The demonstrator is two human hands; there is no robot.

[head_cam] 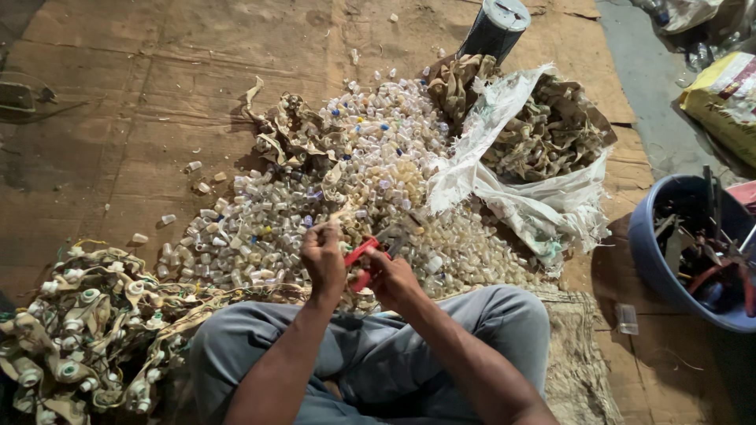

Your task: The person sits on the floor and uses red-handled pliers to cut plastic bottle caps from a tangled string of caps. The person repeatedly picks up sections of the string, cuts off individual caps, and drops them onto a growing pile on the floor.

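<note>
A person sits on the floor with bent knees in grey trousers [441, 346]. Both hands are held up close together over the lap.

The right hand [391, 277] is closed around the red handles of a cutting tool [364, 260]. The tool looks like scissors or snips, and its dark blades point up and away toward the pile. The left hand [323, 256] sits just beside it, with the fingers pinched on something small. The thing is too little to make out.

Right in front of the hands lies a big pile of small plastic caps [346, 189]. Most are clear or white, and a few are blue or yellow. They spread across brown cardboard sheets [142, 86] that cover the floor. A few caps lie apart on the cardboard to the left.

By the person's left knee is a heap of tan strips with white caps stuck in them [87, 330]. Past the pile, an open white sack [543, 201] holds crumpled tan strips with no caps. A dark round can [494, 27] stands behind the sack. On the right sits a blue tub [654, 260] full of scraps and tools. A yellow bag [724, 98] lies in the far right corner.
</note>
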